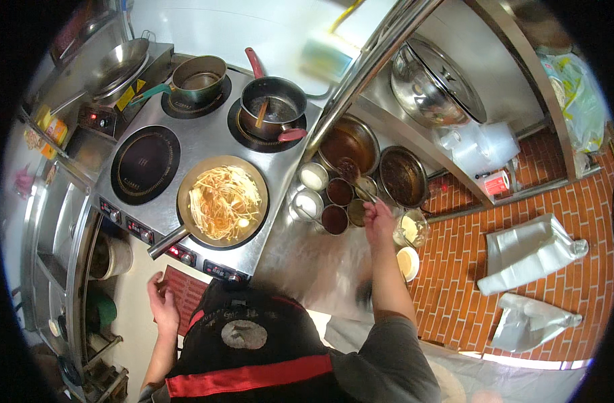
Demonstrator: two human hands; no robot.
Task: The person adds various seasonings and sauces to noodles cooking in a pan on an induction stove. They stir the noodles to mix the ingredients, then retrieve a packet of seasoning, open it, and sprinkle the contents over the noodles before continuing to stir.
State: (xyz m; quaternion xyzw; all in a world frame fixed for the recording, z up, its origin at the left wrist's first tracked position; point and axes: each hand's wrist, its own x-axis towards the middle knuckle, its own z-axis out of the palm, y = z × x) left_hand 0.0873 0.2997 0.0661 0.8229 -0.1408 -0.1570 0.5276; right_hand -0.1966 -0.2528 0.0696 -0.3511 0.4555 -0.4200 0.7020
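Observation:
My right hand grips the thin handle of a metal ladle. Its bowl end carries dark brown sauce at the near rim of a large metal pot of brown sauce. Small round containers stand under and around it: some hold dark sauce, others white granules. My left hand hangs with nothing in it and its fingers loosely apart, below the steel handle of a frying pan. Thin pale strands like enoki mushrooms, partly coated in reddish sauce, lie in that pan on a cooktop burner.
Two saucepans, one with a teal handle and one with red handles, sit on the rear burners. A metal post rises beside the cooktop. Right of the containers are a dark-crusted metal bowl and plastic bags.

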